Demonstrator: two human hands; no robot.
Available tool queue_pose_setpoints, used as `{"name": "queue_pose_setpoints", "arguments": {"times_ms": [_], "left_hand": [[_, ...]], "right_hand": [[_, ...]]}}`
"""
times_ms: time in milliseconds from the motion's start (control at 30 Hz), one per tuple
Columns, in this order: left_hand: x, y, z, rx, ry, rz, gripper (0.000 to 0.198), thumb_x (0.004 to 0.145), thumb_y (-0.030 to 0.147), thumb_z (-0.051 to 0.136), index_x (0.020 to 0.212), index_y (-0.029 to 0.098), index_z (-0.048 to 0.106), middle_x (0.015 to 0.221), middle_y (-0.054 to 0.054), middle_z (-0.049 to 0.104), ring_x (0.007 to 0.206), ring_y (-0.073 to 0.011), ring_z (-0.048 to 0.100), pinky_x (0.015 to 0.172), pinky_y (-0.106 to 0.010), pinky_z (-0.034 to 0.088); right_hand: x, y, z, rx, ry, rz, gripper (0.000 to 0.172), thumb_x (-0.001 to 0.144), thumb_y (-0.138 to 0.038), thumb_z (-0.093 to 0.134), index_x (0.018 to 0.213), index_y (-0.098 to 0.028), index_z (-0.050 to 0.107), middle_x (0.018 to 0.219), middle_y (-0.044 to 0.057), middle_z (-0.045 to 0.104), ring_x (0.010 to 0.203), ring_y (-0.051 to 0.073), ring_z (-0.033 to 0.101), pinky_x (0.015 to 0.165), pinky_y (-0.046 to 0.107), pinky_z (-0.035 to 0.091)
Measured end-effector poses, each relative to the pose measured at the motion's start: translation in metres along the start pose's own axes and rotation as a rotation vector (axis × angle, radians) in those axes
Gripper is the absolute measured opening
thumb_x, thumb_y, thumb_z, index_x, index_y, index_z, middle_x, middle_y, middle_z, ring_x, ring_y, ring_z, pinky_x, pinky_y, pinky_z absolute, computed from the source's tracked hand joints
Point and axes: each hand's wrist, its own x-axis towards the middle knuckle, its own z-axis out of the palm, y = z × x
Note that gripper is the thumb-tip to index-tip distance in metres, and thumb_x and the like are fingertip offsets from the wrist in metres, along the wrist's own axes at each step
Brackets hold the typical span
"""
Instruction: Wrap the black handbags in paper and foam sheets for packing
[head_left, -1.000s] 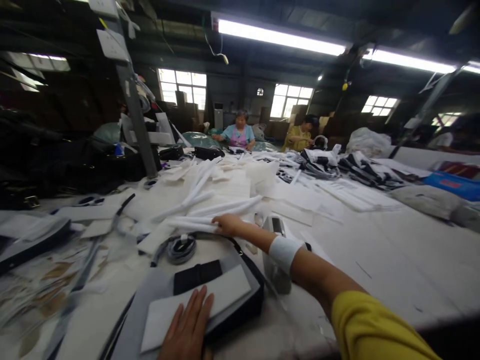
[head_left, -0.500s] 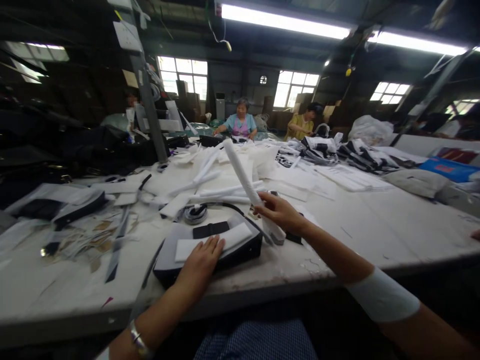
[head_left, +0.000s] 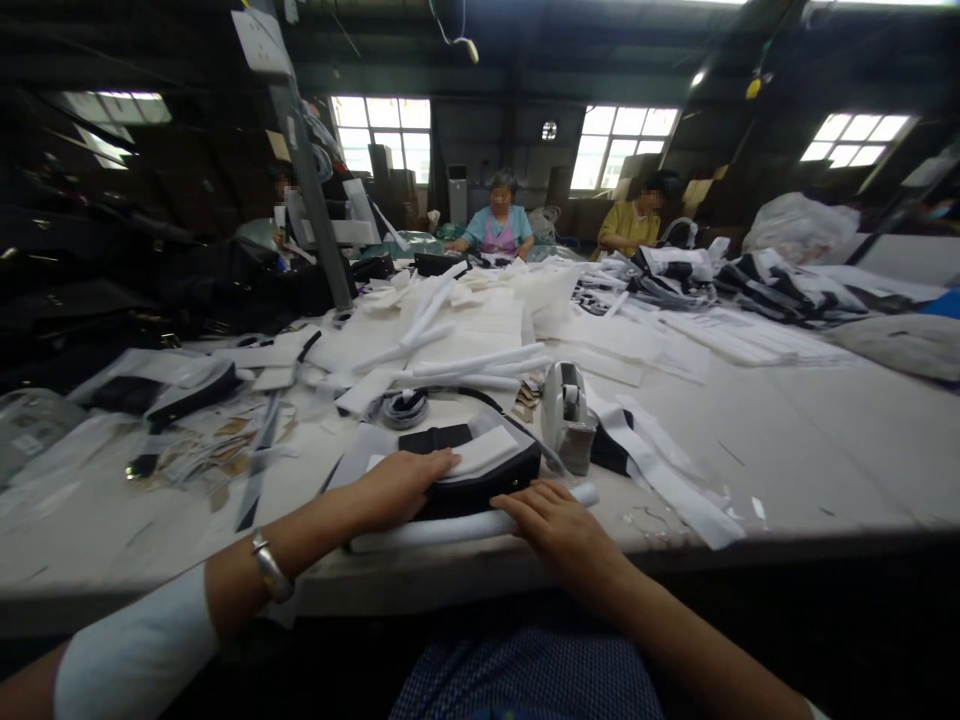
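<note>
In front of me lies a black handbag [head_left: 529, 470] with a white foam strip [head_left: 484, 452] and a dark flap [head_left: 435, 438] on top. My left hand [head_left: 401, 487] rests flat on the bag, its fingers stretched over the strip and holding nothing. Along the bag's near side, by the table edge, a white foam tube [head_left: 450, 530] lies lengthwise. Over its right part my right hand [head_left: 559, 520] is closed, fingertips by the bag's lower edge. The tube's end shows beyond that hand; its underside is hidden.
A grey tape dispenser [head_left: 570, 420] stands right of the bag, beside white strips [head_left: 675, 480]. Behind the bag are a coiled strap [head_left: 403, 408] and more foam tubes [head_left: 480, 362]. Paper scraps [head_left: 217, 455] litter the left. Co-workers [head_left: 495, 225] sit across the table [head_left: 847, 430].
My right hand has brought the foam tube down from upright to lying along the bag's near side. My left hand stays on the bag. The view has shifted.
</note>
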Motion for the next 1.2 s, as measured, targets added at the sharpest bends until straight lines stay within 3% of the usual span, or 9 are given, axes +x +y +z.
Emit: {"name": "queue_pose_setpoints", "arguments": {"times_ms": [133,367,467,600,833,1033,1200], "left_hand": [[0.000,-0.001,-0.011,-0.016,-0.037,0.021,0.070,0.076,0.009,0.054,0.144,0.019,0.040,0.147,-0.009,0.049,0.129,-0.0249,0.053,0.108,-0.036,0.041],[-0.004,-0.002,-0.002,-0.021,-0.006,0.009,0.066,0.083,0.012,0.052,0.147,0.015,0.036,0.150,-0.013,0.044,0.132,-0.0261,0.049,0.109,-0.038,0.041],[-0.006,-0.002,0.008,-0.020,0.017,-0.014,0.065,0.086,0.014,0.050,0.148,0.015,0.033,0.154,-0.013,0.037,0.137,-0.0252,0.043,0.111,-0.039,0.037],[-0.006,-0.003,0.014,-0.030,0.036,-0.030,0.062,0.088,0.012,0.046,0.148,0.017,0.034,0.154,-0.011,0.036,0.139,-0.0216,0.041,0.113,-0.036,0.035],[-0.002,-0.004,0.006,-0.049,0.034,-0.029,0.061,0.086,0.010,0.047,0.146,0.017,0.038,0.151,-0.011,0.042,0.134,-0.0233,0.048,0.110,-0.039,0.040],[-0.003,0.000,0.001,-0.061,0.043,-0.042,0.059,0.088,0.013,0.049,0.146,0.017,0.039,0.151,-0.010,0.042,0.134,-0.0232,0.047,0.110,-0.038,0.040],[-0.006,0.003,0.002,-0.077,0.075,-0.049,0.063,0.090,0.034,0.059,0.147,0.019,0.037,0.151,-0.011,0.041,0.136,-0.0248,0.045,0.111,-0.039,0.040]], "right_hand": [[0.019,-0.005,0.038,-0.053,0.111,-0.039,0.024,0.095,-0.015,0.055,0.118,-0.017,0.062,0.106,0.009,0.071,0.092,0.024,0.062,0.084,0.040,0.050],[0.015,-0.019,0.074,-0.145,0.393,0.066,0.029,0.097,-0.014,0.048,0.118,-0.023,0.065,0.110,0.006,0.072,0.103,0.028,0.061,0.093,0.048,0.044],[0.012,-0.023,0.077,-0.128,0.460,0.128,0.030,0.097,-0.013,0.047,0.117,-0.025,0.066,0.111,0.007,0.070,0.101,0.027,0.062,0.087,0.044,0.049],[0.014,-0.025,0.076,-0.067,0.499,0.105,0.028,0.097,-0.017,0.052,0.122,-0.023,0.063,0.107,0.008,0.070,0.102,0.024,0.063,0.088,0.038,0.051],[0.028,-0.022,0.067,-0.153,0.480,0.107,0.017,0.099,-0.018,0.053,0.105,-0.022,0.068,0.097,0.003,0.074,0.090,0.020,0.062,0.082,0.037,0.041],[0.027,-0.022,0.061,-0.170,0.500,0.138,0.015,0.099,-0.020,0.055,0.106,-0.020,0.068,0.098,0.002,0.074,0.089,0.020,0.062,0.083,0.037,0.035],[0.030,-0.019,0.065,-0.138,0.457,0.180,0.015,0.100,-0.021,0.053,0.101,-0.018,0.068,0.085,0.003,0.073,0.076,0.018,0.062,0.077,0.036,0.035]]}}
